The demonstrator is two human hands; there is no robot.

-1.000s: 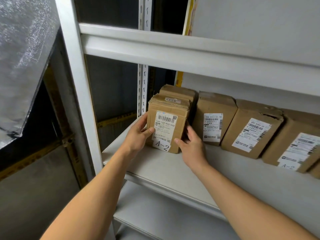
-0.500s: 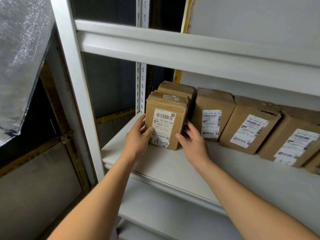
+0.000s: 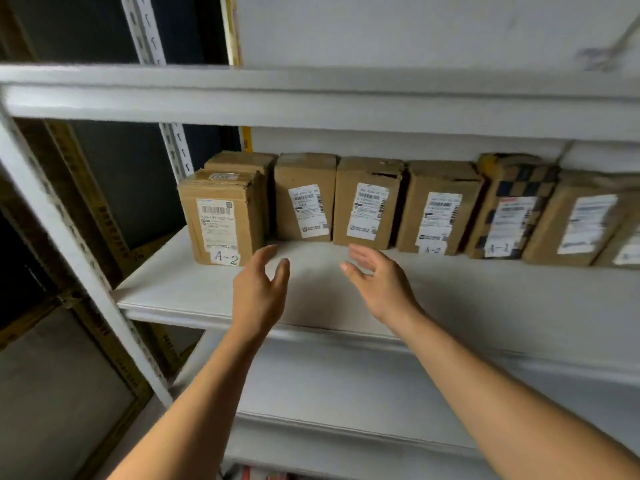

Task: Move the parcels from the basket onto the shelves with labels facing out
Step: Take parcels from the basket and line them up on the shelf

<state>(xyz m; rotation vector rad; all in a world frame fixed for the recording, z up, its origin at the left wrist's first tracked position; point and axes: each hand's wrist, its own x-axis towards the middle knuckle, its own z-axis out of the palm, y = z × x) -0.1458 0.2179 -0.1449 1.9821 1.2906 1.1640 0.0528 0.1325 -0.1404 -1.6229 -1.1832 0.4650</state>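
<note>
Head view, slight motion blur. A white metal shelf (image 3: pixel 194 292) crosses the middle of the frame; a second white shelf board (image 3: pixel 311 98) runs across above it.

Parcels: a row of brown cardboard boxes stands upright along the back of the middle shelf, labels facing out toward the camera. Leftmost parcel (image 3: pixel 221 220), centre-left of frame, sits forward of the row, with a white shipping label and a tag reading "A-2" at its lower edge. Another box (image 3: pixel 242 161) stands directly behind it, mostly hidden. To the right follow the second parcel (image 3: pixel 306 199), third parcel (image 3: pixel 369 202) with a torn top edge, fourth parcel (image 3: pixel 440 209) with an "A-2" tag, then a dark checkered parcel (image 3: pixel 512 206), also tagged, and a sixth parcel (image 3: pixel 575 220) near the right edge. Label text otherwise too blurred to read.

Left hand (image 3: pixel 258 289): in front of the shelf edge, lower centre, fingers relaxed and spread, holding nothing; fingertips near the lower right corner of the leftmost parcel; contact cannot be told.

Right hand (image 3: pixel 377 278): right of the left hand, palm turned inward, fingers straight and apart, holding nothing, below the third parcel and clear of it.

Basket not in frame.
</note>
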